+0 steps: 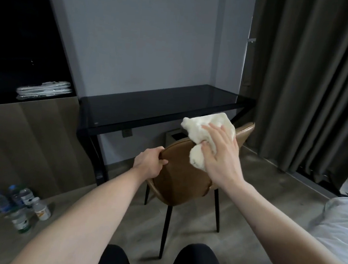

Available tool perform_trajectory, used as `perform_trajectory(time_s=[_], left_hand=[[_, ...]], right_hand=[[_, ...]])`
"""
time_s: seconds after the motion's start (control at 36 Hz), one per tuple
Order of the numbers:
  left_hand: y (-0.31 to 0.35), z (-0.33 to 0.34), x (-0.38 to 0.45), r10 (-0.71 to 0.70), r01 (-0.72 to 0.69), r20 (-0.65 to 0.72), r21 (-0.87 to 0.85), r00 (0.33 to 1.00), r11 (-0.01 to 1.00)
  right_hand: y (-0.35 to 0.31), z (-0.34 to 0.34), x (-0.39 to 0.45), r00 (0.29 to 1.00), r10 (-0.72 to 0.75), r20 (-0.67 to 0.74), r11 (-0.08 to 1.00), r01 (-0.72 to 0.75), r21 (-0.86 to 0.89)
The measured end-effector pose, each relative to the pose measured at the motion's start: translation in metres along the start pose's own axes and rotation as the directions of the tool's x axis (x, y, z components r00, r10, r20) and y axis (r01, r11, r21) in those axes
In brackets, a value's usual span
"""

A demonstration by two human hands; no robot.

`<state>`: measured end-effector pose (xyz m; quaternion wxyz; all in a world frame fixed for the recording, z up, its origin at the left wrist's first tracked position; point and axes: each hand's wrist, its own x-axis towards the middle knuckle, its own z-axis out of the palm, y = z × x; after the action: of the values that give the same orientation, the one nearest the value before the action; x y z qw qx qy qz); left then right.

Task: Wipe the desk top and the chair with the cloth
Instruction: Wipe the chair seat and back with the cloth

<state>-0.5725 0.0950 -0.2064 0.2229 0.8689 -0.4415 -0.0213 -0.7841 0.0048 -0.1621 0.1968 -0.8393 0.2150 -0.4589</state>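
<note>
A brown leather chair (pixel 178 174) with thin black legs stands in front of me, its back toward me. Behind it is a desk with a dark glass top (pixel 150 107) on a black frame. My left hand (pixel 149 161) grips the left edge of the chair back, fingers curled round it. My right hand (pixel 219 152) presses a crumpled white cloth (pixel 202 132) against the top of the chair back, with fingers spread and the thumb tucked into the cloth.
Several plastic bottles (pixel 17 205) stand on the floor at the left by a wood-panelled wall. Folded white items (pixel 44 90) lie on a dark shelf. Grey curtains (pixel 310 80) hang on the right. A bed corner (pixel 342 224) shows at the lower right. My knees (pixel 159 259) are at the bottom.
</note>
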Motion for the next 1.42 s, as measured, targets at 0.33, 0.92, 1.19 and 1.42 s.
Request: perform_trajectory(time_s=[0.33,0.92,1.19,1.42], left_hand=[[-0.03,-0.015,0.022,-0.011,0.011,0.038,-0.012,0.999,1.0],[0.009,-0.031,0.033,-0.086,0.199,0.192,-0.712,0.978,0.674],[0.003,-0.019,0.044,-0.102,0.151,0.114,-0.603,0.988,0.784],[-0.002,-0.008,0.051,-0.104,0.133,0.083,-0.596,0.991,0.792]], right_hand=[[0.028,0.02,0.03,0.989,-0.076,0.125,0.945,0.112,-0.309],[-0.003,0.071,0.023,0.999,0.019,0.031,0.941,-0.008,-0.338],[0.033,0.075,0.022,0.97,-0.058,-0.237,0.962,-0.009,-0.272],[0.08,0.021,0.059,0.947,0.215,-0.238,0.976,-0.218,0.01]])
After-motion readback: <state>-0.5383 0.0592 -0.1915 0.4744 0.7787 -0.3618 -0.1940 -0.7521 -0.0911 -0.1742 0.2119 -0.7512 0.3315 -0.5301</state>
